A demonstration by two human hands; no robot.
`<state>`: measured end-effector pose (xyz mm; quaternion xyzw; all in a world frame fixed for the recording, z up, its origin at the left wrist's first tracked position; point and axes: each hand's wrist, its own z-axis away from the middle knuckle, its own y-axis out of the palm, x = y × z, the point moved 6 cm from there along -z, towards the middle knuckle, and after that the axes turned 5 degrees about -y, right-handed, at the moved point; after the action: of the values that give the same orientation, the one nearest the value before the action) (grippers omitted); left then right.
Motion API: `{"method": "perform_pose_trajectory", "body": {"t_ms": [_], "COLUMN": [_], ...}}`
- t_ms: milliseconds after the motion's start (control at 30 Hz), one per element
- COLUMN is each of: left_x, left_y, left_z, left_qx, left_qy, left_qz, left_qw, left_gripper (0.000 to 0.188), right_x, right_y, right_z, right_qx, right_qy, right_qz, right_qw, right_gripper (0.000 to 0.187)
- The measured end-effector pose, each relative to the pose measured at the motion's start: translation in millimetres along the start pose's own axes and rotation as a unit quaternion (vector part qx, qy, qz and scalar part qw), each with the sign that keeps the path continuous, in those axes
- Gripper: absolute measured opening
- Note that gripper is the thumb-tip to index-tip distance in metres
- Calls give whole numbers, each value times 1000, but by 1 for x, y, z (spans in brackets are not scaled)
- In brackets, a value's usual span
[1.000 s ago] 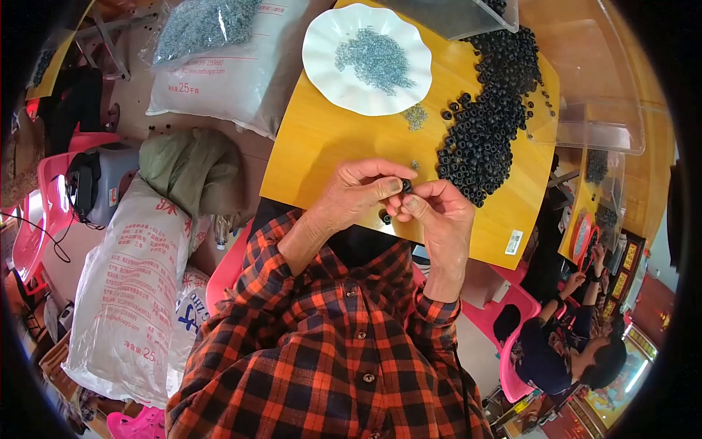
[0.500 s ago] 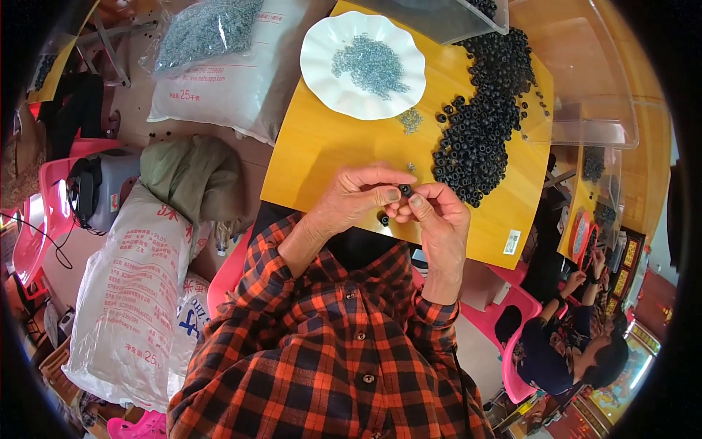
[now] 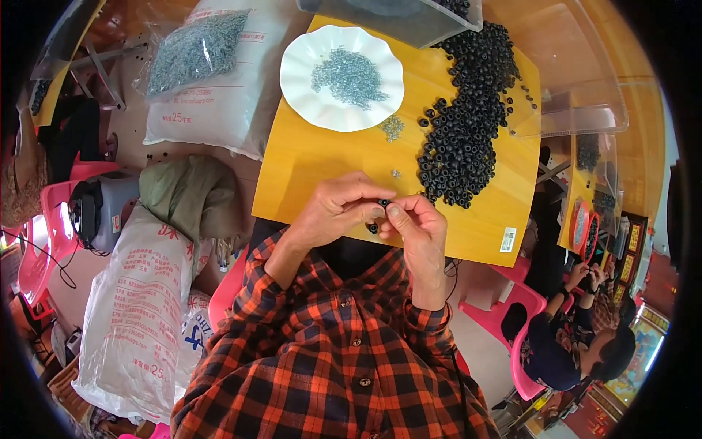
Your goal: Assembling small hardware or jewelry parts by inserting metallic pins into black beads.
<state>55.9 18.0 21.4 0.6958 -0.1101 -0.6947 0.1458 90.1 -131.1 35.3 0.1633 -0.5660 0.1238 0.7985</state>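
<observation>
Over the near edge of the yellow table (image 3: 307, 157), my two hands meet at the fingertips. A small black ring-shaped piece (image 3: 384, 203) is pinched between them. My left hand (image 3: 327, 210) has thumb and forefinger closed on its left side. My right hand (image 3: 420, 233) closes in from the right, its thumb against the piece and other fingers curled. A second black piece (image 3: 372, 228) shows just below the fingertips; I cannot tell whether a finger holds it. Past my hands lie a large pile of similar black pieces (image 3: 462, 139) and a few small clear bits (image 3: 395, 174).
A white scalloped plate (image 3: 296, 91) holds a heap of small clear-grey pieces, with some spilled beside it (image 3: 393, 128). Clear plastic bins (image 3: 387, 20) stand at the far edge. Large white sacks (image 3: 135, 293) are at left. Another person (image 3: 556, 344) sits at right.
The view has shifted slightly, so the table and hands sit a little more to the left and lower. Both hands keep their pinch on the black piece, with barely any finger movement.
</observation>
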Motion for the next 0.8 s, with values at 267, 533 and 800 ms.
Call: {"method": "perform_pose_trajectory", "body": {"t_ms": [267,533,800], "left_x": [-24,-29,-43], "left_y": [-1,-14,-36], "left_z": [2,4,2], "left_qx": [0,-86,-217], "left_qy": [63,131,176], "left_qz": [-317,-410,-572], "left_qw": [946,898,771], "left_gripper": [21,20,25], "right_x": [-9,-4,21], "right_y": [7,8,-17], "right_z": [0,7,18], "right_qx": [-10,-25,-160], "right_qy": [33,-74,-274], "right_qz": [9,168,377], "right_qw": [999,983,870], "right_gripper": [14,12,9]}}
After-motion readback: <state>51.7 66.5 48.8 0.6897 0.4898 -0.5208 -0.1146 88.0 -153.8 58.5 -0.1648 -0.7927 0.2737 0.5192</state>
